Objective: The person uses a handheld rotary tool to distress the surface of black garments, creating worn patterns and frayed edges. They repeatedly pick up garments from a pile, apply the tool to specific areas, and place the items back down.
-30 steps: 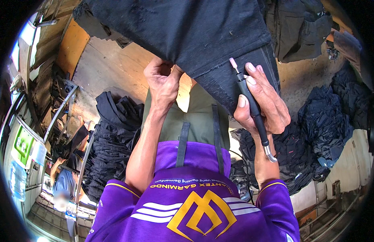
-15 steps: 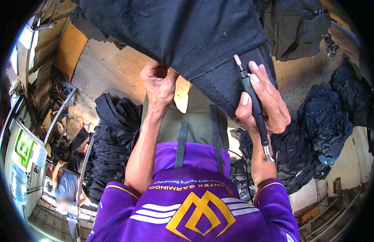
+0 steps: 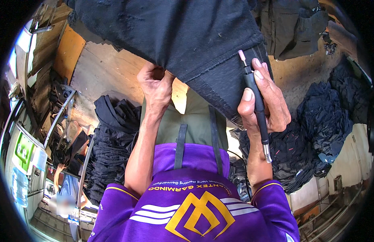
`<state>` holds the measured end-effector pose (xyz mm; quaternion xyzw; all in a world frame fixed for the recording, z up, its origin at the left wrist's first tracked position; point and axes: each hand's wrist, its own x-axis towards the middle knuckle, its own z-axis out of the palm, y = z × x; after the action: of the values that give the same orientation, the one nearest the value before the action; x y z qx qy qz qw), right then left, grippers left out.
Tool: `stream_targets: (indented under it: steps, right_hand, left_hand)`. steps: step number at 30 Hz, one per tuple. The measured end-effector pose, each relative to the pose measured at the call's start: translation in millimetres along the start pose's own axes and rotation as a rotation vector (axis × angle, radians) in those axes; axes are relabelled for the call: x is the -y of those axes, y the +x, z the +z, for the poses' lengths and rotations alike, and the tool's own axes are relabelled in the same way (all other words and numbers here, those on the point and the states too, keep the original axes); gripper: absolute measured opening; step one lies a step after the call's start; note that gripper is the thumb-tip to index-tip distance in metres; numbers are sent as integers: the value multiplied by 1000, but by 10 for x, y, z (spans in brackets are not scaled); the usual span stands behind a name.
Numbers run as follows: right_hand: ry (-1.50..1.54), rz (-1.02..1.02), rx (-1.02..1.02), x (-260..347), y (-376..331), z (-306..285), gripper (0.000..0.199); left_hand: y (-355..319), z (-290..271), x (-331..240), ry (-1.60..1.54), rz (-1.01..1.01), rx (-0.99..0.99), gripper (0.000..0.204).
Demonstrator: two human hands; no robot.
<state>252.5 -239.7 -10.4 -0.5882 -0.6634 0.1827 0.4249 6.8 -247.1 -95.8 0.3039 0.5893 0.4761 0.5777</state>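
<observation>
A dark denim garment (image 3: 203,36) with a stitched hem lies across the work surface in front of me. My left hand (image 3: 156,86) pinches the garment's near edge between curled fingers and thumb. In my right hand (image 3: 271,97) is a slim black rotary grinder (image 3: 256,99) with a pink grinding tip (image 3: 241,55). The tip points away from me, just over the right part of the garment by the hem; whether it touches the cloth I cannot tell. Pale scuffed streaks show on the cloth below the hem seam.
Piles of dark garments stand on the left (image 3: 114,137) and on the right (image 3: 324,117). More dark cloth (image 3: 295,32) lies at the far right of the worn brown table (image 3: 110,66). Another person (image 3: 68,183) is at the lower left, near a clear water bottle (image 3: 19,185).
The garment and my left hand have shifted slightly to the left. The grinder's tip has moved a little farther away and to the right; both grips stay the same.
</observation>
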Motion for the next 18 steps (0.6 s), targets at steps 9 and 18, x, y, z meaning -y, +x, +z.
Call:
stream_targets:
  steps: [9,18]
  right_hand:
    - [-27,61,-36,29,-16,35,34]
    - [-41,108,-20,18,-25,-6,33]
  left_hand:
    - [8,-50,-18,105,-59,25,28]
    - [15,-34,-103,153,-45,60,29]
